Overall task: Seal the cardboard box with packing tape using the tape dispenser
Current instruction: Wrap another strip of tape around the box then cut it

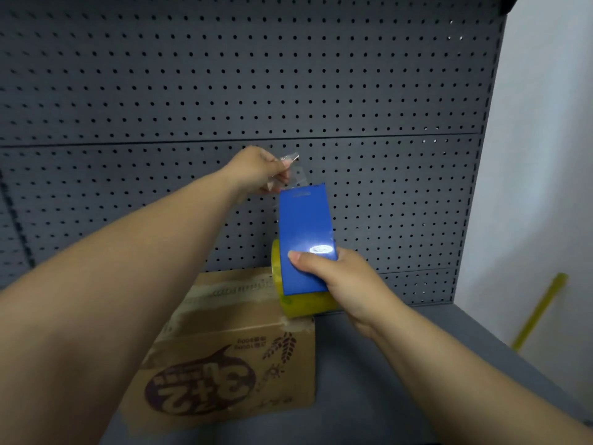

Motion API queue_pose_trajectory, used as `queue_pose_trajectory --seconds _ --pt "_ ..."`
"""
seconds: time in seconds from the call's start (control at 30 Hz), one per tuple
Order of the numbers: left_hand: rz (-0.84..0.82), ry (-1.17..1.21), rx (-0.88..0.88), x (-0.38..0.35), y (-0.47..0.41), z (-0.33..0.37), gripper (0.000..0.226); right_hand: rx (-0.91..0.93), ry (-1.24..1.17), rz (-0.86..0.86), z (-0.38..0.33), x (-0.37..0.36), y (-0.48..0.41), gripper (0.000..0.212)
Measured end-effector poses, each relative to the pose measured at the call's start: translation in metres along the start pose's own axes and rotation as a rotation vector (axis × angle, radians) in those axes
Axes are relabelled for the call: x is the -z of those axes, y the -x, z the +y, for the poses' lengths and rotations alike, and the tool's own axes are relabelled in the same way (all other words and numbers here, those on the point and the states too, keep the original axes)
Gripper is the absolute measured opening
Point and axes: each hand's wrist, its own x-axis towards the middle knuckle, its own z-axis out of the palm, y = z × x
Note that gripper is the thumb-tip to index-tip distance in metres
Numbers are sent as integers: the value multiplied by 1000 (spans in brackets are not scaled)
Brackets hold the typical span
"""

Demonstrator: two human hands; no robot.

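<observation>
A brown cardboard box (237, 351) with dark printed graphics lies on the grey bench, its flaps closed and old tape marks along the top seam. Above its far right corner I hold a blue tape dispenser (305, 239) upright, with a yellowish tape roll (305, 303) at its base. My right hand (340, 281) grips the dispenser's lower end, thumb on the blue face. My left hand (256, 170) pinches the clear tape end (296, 173) just above the dispenser's top edge, pulled slightly up and left.
A dark grey pegboard (224, 75) rises right behind the box. The grey bench top (369, 380) extends to the right of the box. A white wall (545, 155) stands at the right with a yellow-green stick (539, 309) leaning against it.
</observation>
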Motion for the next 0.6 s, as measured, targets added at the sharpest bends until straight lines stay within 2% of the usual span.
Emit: queue_pose_trajectory --seconds 0.37,0.5,0.6 --pt "-103 67 34 12 59 3 30 62 68 152 -1 -18 53 10" --pt "-145 184 81 3 93 -1 28 78 129 219 1 -29 86 18" --pt "-179 293 172 -15 122 -10 27 95 188 272 4 -37 115 14"
